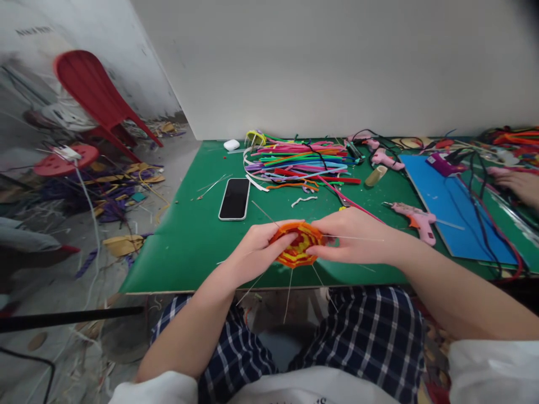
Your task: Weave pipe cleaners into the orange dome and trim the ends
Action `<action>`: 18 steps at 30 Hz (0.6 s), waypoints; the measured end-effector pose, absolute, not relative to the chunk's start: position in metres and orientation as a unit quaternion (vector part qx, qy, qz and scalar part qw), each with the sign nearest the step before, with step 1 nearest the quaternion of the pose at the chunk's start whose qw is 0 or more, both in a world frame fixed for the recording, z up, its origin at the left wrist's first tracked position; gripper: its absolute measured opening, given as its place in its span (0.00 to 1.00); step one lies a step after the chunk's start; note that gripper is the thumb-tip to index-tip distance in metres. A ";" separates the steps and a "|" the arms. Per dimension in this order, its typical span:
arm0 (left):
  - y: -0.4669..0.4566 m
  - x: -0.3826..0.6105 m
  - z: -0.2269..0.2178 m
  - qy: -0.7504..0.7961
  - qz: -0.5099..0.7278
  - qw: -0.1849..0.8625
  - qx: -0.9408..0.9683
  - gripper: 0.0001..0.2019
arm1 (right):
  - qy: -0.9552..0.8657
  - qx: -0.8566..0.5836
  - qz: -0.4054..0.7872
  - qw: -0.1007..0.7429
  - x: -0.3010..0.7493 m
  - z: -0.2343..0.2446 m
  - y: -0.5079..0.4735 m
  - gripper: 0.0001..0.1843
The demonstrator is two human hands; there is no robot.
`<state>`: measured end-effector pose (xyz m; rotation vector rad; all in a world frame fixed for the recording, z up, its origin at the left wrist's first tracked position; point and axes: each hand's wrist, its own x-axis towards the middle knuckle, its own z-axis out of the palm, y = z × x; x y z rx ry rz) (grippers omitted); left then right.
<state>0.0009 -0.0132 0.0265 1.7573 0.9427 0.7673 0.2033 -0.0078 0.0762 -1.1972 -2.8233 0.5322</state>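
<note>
Between my two hands is a round woven disc (298, 259) of orange, red and yellow pipe cleaner, with several thin wires sticking out around it like spokes. My left hand (256, 252) grips its left edge, the thumb lying across the face. On the right side, my right hand (353, 235) pinches the rim with thumb and fingers; some fingertips are hidden behind the disc. The piece is held just above the front edge of the green table (177, 247).
A phone (234, 199) and a pile of colourful pipe cleaners (298, 163) lie beyond my hands. A pink glue gun (415, 220) is at right, beside a blue board (455, 213). Another person's hand (517, 182) shows at the far right. A red chair (95, 90) stands left.
</note>
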 end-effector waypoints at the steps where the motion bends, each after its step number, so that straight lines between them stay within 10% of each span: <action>1: -0.013 0.001 0.025 0.387 0.317 0.484 0.718 0.16 | -0.908 -0.381 0.173 0.015 0.204 0.077 -0.008 0.17; 18: -0.010 -0.002 0.026 0.381 0.297 0.439 0.758 0.17 | -0.890 -0.372 0.238 0.108 0.210 0.077 -0.009 0.26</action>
